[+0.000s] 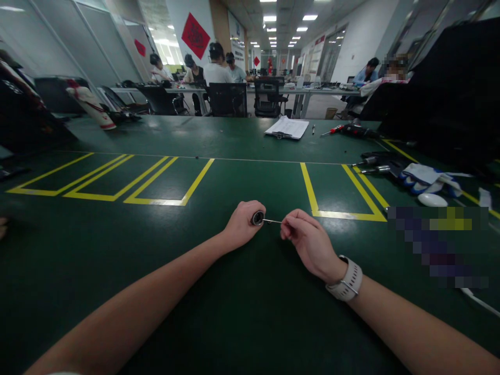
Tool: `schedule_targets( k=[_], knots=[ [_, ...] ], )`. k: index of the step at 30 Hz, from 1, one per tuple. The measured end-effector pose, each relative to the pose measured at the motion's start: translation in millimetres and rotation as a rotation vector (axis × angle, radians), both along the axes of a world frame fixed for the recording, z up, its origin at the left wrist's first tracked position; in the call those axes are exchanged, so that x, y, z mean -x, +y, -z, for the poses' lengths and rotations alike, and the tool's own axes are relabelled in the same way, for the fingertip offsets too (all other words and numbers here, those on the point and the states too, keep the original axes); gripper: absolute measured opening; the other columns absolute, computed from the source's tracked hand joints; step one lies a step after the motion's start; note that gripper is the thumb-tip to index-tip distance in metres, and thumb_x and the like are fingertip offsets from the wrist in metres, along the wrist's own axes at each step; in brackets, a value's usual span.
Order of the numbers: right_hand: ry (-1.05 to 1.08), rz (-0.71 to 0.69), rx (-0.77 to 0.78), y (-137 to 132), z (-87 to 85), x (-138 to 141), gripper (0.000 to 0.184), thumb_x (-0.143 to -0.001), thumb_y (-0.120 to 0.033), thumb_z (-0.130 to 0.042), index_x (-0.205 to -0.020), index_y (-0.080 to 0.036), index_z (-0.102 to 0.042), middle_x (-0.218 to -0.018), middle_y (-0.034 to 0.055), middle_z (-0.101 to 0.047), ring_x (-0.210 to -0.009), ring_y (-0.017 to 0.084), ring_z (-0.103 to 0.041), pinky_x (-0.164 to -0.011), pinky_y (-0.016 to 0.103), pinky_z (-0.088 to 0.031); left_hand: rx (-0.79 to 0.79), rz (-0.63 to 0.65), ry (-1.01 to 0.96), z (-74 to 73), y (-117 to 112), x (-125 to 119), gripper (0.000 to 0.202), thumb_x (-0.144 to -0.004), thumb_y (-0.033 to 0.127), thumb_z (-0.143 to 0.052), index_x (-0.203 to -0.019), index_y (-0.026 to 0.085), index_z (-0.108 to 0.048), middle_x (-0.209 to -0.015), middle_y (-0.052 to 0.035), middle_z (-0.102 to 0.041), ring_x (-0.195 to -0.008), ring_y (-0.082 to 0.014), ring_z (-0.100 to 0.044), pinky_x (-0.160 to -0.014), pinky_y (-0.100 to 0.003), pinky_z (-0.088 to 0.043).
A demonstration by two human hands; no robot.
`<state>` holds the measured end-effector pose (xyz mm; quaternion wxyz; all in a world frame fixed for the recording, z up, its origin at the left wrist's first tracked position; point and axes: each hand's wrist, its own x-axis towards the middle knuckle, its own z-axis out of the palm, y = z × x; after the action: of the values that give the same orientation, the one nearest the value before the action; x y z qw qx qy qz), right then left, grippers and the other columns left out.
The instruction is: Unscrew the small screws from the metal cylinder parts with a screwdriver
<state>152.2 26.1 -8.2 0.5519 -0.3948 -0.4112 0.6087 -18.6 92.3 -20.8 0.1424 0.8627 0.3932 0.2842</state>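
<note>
Green worktop (250, 302), yellow tape (154, 202). Left hand (242, 224) clamped round dark cylinder (257, 218), right hand (308, 242) pinching thin rod (273, 222), both mid-worktop. Rod brought to cylinder's end; whether inside, can't tell. Work looks begun, unfinished; remainder unclear.

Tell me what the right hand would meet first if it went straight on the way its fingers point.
Probably the round dark piece in the left hand, then that hand itself; the thin rod in the right hand points that way. Depth is unclear.
</note>
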Motion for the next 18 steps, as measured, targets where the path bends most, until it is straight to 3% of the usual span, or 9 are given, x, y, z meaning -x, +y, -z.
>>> schedule_targets(
  k=[3, 6, 11, 13, 15, 18],
  knots=[
    [0.156, -0.015, 0.121, 3.9, 0.1, -0.3, 0.013, -0.076, -0.024, -0.058, -0.065, -0.019, -0.055, -0.058, -0.0027, -0.050, -0.055, 0.012, -0.044, -0.058, 0.028, -0.037, -0.005, 0.006, -0.018, 1.9, 1.0, 0.3, 0.006, -0.075, 0.013, -0.052, -0.071, 0.017, -0.050, -0.072, 0.0018, -0.056, -0.069, -0.0141, -0.052, -0.069, -0.028, -0.037],
    [0.143, -0.010, 0.111, 3.2, 0.7, -0.8, 0.013, -0.078, -0.024, -0.056, -0.066, -0.019, -0.056, -0.060, -0.0023, -0.050, -0.057, 0.012, -0.045, -0.060, 0.028, -0.038, -0.005, 0.013, -0.027, 2.8, 1.9, 0.2, 0.006, -0.074, 0.013, -0.053, -0.072, 0.017, -0.050, -0.072, 0.0017, -0.056, -0.069, -0.0140, -0.052, -0.069, -0.028, -0.036],
    [-0.347, 0.033, -0.235, -8.9, -2.5, 0.2, 0.016, -0.085, -0.025, -0.052, -0.071, -0.020, -0.058, -0.067, -0.0012, -0.052, -0.065, 0.015, -0.048, -0.061, 0.029, -0.036, -0.046, -0.016, 0.001, 1.3, -0.2, -0.7, 0.005, -0.076, 0.012, -0.052, -0.073, 0.017, -0.050, -0.073, 0.0008, -0.056, -0.070, -0.0150, -0.052, -0.068, -0.029, -0.036],
    [-0.457, 0.015, -0.303, -13.0, -3.9, 2.0, 0.016, -0.086, -0.024, -0.051, -0.071, -0.020, -0.058, -0.068, -0.0012, -0.052, -0.065, 0.015, -0.047, -0.061, 0.029, -0.035, -0.081, -0.022, 0.038, 0.7, -1.4, -0.8, 0.006, -0.076, 0.011, -0.051, -0.073, 0.017, -0.050, -0.072, 0.0003, -0.055, -0.070, -0.0158, -0.052, -0.068, -0.030, -0.035],
    [-0.421, 0.007, -0.294, -14.2, -3.5, 3.9, 0.016, -0.085, -0.024, -0.052, -0.070, -0.020, -0.058, -0.068, -0.0013, -0.052, -0.066, 0.015, -0.047, -0.061, 0.029, -0.035, -0.106, -0.030, 0.068, 0.6, -2.1, -0.5, 0.007, -0.075, 0.010, -0.050, -0.073, 0.017, -0.050, -0.072, 0.0000, -0.055, -0.070, -0.0163, -0.052, -0.068, -0.030, -0.034],
    [-0.148, -0.004, -0.127, -10.2, 0.0, 5.1, 0.016, -0.084, -0.024, -0.053, -0.070, -0.020, -0.058, -0.066, -0.0015, -0.053, -0.065, 0.014, -0.047, -0.063, 0.028, -0.036, -0.107, -0.045, 0.059, 1.1, -1.9, 0.3, 0.008, -0.075, 0.009, -0.049, -0.073, 0.016, -0.051, -0.072, 0.0001, -0.055, -0.070, -0.0159, -0.052, -0.068, -0.030, -0.035]
  ],
)
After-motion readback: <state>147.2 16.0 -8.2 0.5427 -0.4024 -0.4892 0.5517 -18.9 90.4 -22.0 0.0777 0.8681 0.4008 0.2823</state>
